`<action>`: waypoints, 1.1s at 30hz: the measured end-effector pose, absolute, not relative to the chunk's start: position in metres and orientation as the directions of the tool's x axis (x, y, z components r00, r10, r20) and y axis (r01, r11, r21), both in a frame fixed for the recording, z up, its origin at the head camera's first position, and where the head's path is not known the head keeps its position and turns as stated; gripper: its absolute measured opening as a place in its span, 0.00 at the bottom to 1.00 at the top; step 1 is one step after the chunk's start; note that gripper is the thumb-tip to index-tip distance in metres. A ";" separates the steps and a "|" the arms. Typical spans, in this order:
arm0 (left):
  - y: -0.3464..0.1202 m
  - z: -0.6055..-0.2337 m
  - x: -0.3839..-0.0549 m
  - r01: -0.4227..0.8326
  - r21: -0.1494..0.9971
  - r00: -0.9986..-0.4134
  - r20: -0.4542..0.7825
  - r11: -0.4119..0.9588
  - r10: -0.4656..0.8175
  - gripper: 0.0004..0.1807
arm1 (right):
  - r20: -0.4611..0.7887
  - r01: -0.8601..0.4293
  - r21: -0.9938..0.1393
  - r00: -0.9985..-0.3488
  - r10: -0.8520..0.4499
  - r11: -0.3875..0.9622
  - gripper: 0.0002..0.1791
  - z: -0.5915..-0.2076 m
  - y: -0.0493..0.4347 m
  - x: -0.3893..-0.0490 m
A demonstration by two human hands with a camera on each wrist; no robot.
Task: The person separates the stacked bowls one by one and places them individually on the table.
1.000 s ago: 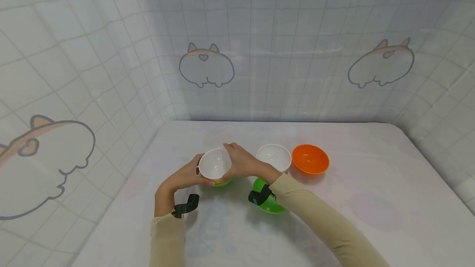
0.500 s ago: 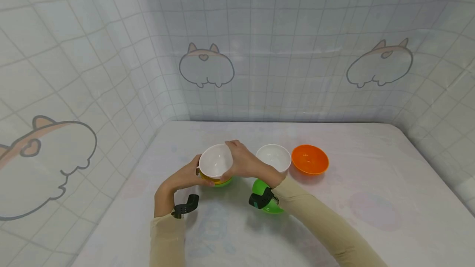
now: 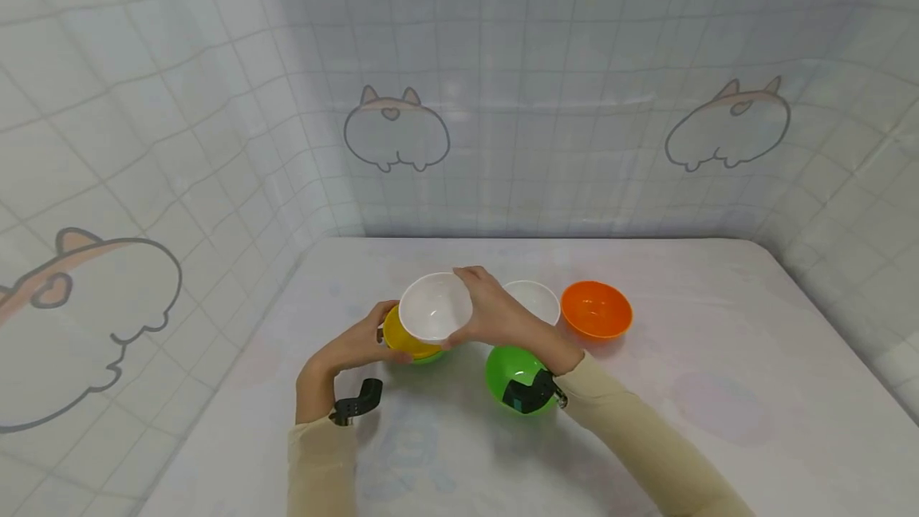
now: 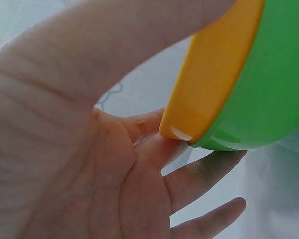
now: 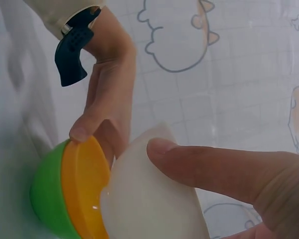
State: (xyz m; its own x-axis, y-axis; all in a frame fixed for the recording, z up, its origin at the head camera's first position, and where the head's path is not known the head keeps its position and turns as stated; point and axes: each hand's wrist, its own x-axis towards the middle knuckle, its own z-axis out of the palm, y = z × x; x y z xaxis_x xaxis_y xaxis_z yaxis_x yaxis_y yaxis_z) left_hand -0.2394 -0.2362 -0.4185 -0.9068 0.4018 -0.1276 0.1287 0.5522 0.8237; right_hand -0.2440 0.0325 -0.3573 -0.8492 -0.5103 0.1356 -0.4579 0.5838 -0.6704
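Observation:
My right hand (image 3: 491, 309) grips a white bowl (image 3: 433, 309) by its right side, thumb and fingers spread around the wall. The bowl is lifted over the right part of a yellow bowl (image 3: 400, 335), partly covering it. That yellow bowl sits nested in a green bowl (image 4: 269, 94), whose rim shows below the yellow one. My left hand (image 3: 361, 339) holds the nested pair from the left, with the thumb at the near side and fingers around the far side. In the right wrist view, the white bowl (image 5: 149, 194) is tilted, its base close to the yellow rim.
To the right stand a second white bowl (image 3: 534, 299), partly behind my right wrist, and an orange bowl (image 3: 597, 309). Another green bowl (image 3: 506, 369) lies under my right forearm's wrist camera. A white cloth (image 3: 682, 325) covers the table; patterned curtains surround it.
The white bowl has come up out of the yellow bowl and moved right in my right hand, exposing the yellow interior. My left hand stays at the nested bowls.

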 end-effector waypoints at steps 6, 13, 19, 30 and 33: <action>-0.236 -0.420 -0.241 0.117 0.810 -0.911 -0.143 0.574 0.387 0.54 | 0.168 -0.470 -0.664 -0.852 -0.496 0.582 0.60 -0.352 0.051 -0.234; -0.238 -0.423 -0.243 0.094 0.793 -0.914 -0.171 0.602 0.368 0.55 | 0.160 -0.446 -0.665 -0.869 -0.469 0.599 0.60 -0.349 0.075 -0.225; -0.236 -0.424 -0.244 0.093 0.791 -0.912 -0.176 0.605 0.371 0.55 | 0.161 -0.425 -0.679 -0.882 -0.443 0.598 0.60 -0.351 0.101 -0.220; -0.236 -0.424 -0.244 0.082 0.793 -0.913 -0.183 0.603 0.364 0.55 | 0.112 -0.344 -0.682 -0.921 -0.373 0.646 0.59 -0.358 0.149 -0.206; -0.236 -0.423 -0.243 0.092 0.796 -0.910 -0.177 0.598 0.375 0.55 | 0.108 -0.326 -0.681 -0.930 -0.351 0.656 0.58 -0.361 0.163 -0.200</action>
